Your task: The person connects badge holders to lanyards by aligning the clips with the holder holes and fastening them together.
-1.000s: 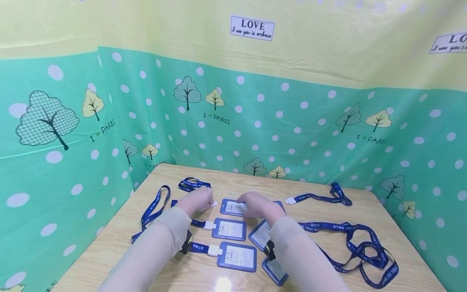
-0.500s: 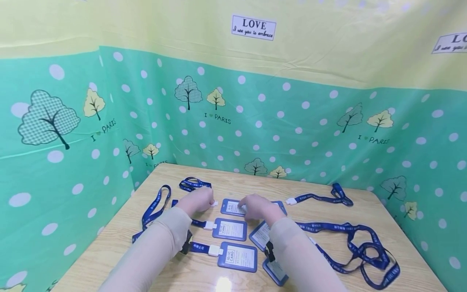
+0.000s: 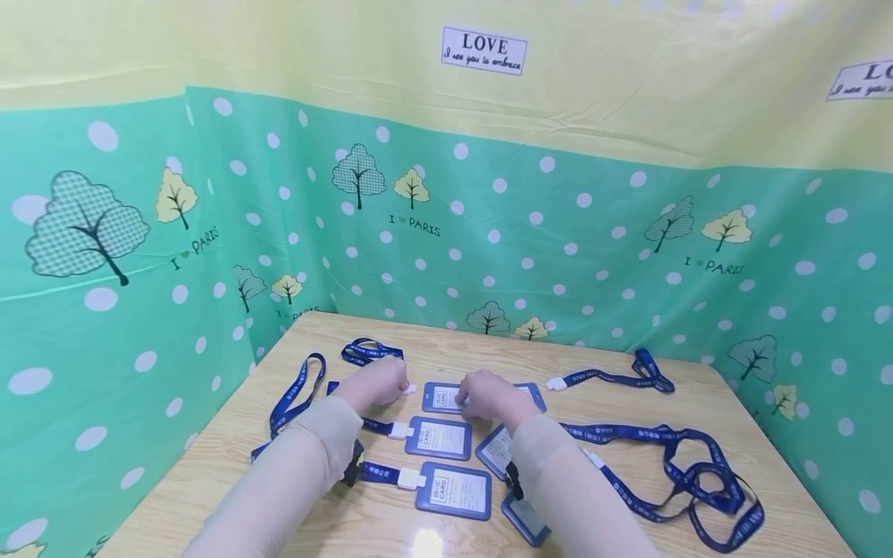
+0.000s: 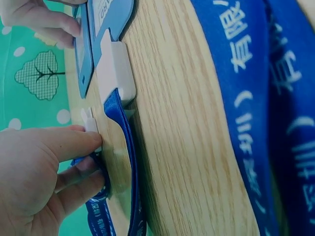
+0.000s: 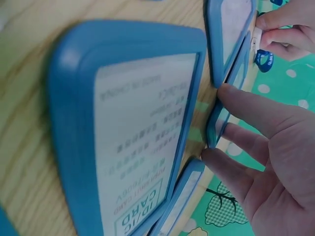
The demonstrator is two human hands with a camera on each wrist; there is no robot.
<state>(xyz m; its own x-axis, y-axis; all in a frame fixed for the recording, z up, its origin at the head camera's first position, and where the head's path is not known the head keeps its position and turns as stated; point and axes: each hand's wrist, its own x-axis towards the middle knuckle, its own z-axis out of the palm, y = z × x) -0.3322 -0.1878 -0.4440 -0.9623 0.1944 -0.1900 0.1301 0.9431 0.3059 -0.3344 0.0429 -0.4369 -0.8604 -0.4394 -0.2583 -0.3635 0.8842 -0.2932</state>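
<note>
My left hand [image 3: 375, 383] pinches the white plastic clip [image 4: 90, 125] of a blue lanyard [image 4: 102, 216] between thumb and fingers. Just right of it, at the back of the table, lies a blue ID card holder [image 3: 438, 397]. Its near end faces the clip, with a small gap between them. My right hand [image 3: 497, 397] holds that card holder by its edges, thumb on one side and fingers on the other, as the right wrist view shows. Another card holder [image 3: 532, 394] shows partly behind the right hand.
Nearer me, two card holders [image 3: 438, 439] [image 3: 453, 491] are joined to lanyards. Two more card holders [image 3: 497, 451] [image 3: 525, 518] lie partly under my right forearm. Loose lanyards [image 3: 705, 473] [image 3: 614, 378] spread on the right; others [image 3: 296, 395] [image 3: 370, 351] lie left. A patterned curtain [image 3: 558, 232] surrounds the table [image 3: 391, 535].
My right hand has shifted very slightly on the card holder, its fingertips a little nearer me. The left hand keeps its pinch on the clip in the same place.
</note>
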